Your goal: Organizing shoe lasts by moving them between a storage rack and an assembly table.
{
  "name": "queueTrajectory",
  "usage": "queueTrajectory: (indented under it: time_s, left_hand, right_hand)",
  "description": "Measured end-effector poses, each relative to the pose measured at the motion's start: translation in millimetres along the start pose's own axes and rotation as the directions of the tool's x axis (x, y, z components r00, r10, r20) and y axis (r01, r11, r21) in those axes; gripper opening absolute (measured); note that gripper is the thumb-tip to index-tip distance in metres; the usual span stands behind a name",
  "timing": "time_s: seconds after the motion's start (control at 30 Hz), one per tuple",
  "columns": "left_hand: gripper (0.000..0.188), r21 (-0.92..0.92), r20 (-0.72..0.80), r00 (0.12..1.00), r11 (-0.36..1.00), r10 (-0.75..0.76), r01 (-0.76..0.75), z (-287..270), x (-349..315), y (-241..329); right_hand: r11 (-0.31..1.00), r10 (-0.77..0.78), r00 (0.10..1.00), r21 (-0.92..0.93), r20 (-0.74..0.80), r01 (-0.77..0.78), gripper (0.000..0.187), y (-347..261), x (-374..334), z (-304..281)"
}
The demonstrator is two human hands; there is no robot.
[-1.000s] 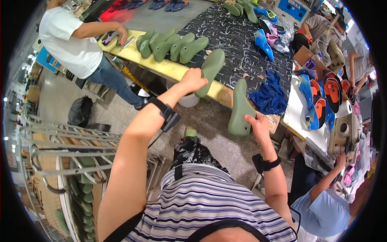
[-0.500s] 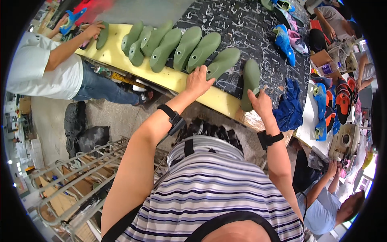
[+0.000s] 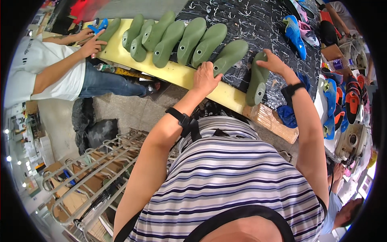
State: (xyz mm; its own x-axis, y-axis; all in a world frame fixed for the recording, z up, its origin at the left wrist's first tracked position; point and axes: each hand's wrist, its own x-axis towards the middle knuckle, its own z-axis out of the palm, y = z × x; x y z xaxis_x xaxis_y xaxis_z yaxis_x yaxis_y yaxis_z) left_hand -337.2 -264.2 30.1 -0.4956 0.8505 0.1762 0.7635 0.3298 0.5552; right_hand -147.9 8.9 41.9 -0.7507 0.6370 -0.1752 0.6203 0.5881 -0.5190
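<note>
One green last against left hand, another apparently against right hand

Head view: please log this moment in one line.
left hand: at green last, heel end; right hand: on rightmost last, toe end; more lasts: along yellow strip

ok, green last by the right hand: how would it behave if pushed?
Probably stiff: the last shows no sag or crease. Its smooth, rounded sides may be slippery to the right hand. Pushed at one end, its long, curved shape might swivel or rock.
</note>
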Motion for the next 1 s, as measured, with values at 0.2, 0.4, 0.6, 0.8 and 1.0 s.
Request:
queueTrajectory:
  time_s: [0.2,0.4,0.6,0.8,1.0]
  left_hand:
    - [0.047,0.024,0.018,1.0,1.0,0.006,-0.007,-6,1,-9]
    - [0.052,-0.071,0.233,0.958,0.979,-0.17,0.191,-18,19,-20]
    - [0.057,-0.303,0.235,0.951,0.914,-0.203,0.27,-22,27,-21]
    - [0.052,0.07,0.21,0.951,0.974,-0.226,0.216,-8,17,13]
    - [0.048,0.162,0.099,0.987,0.98,-0.13,0.113,-2,1,22]
  right_hand:
    - [0.993,0.101,0.868,-0.099,0.487,-0.061,0.079,-26,34,-10]
    - [0.97,0.231,0.757,-0.079,0.612,-0.232,0.075,0,25,-21]
    - [0.922,0.119,0.786,0.225,0.606,-0.313,0.079,29,7,-17]
    - [0.949,0.116,0.846,0.192,0.521,-0.248,0.083,35,2,-6]
    - [0.952,0.087,0.863,0.214,0.498,-0.22,0.079,41,-3,3]
